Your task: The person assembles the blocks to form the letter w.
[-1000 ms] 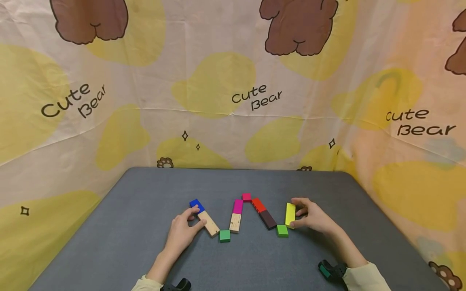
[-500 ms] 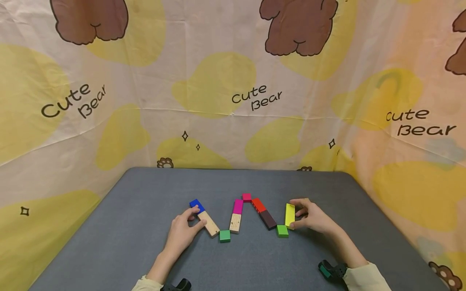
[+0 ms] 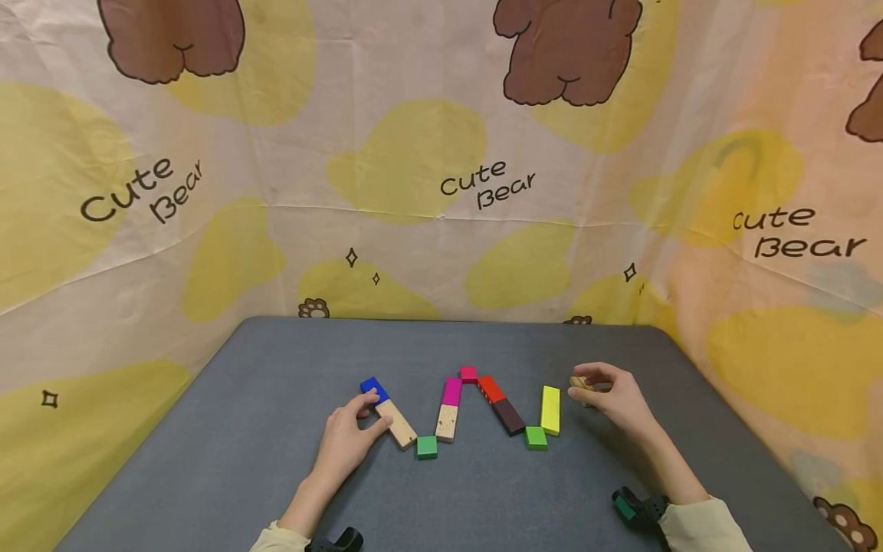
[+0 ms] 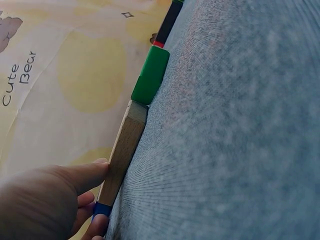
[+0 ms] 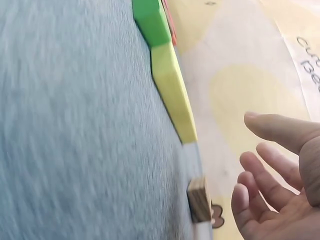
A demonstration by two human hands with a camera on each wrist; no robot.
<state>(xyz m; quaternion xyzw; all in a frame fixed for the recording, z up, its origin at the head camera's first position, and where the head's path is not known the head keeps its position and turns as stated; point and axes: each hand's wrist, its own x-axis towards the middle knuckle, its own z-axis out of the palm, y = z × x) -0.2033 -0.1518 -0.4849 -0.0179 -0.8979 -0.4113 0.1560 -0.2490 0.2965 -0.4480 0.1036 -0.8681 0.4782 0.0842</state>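
Note:
My left hand (image 3: 345,435) touches a plain wooden block (image 3: 396,425) with its thumb, and a fingertip rests by the blue block (image 3: 370,385) at that block's far end. In the left wrist view, the thumb lies along the wooden block (image 4: 123,152), and a dark green block (image 4: 151,72) sits beyond. My right hand (image 3: 617,399) is right of the yellow block (image 3: 550,410), beside a small wooden block (image 3: 579,382) partly hidden by its fingers. The right wrist view has this small wooden block (image 5: 199,199) on the table, apart from the spread fingers.
Between the hands, a zigzag row continues: green block (image 3: 427,448), wooden block (image 3: 447,423), magenta block (image 3: 451,391), pink block (image 3: 468,374), red block (image 3: 490,387), dark brown block (image 3: 510,418) and light green block (image 3: 536,438). A printed cloth (image 3: 414,253) hangs behind the grey table (image 3: 483,506).
My right hand has left the yellow block and moved right, to the small wooden block. The yellow block stays lying by the light green one. The left hand has kept its place.

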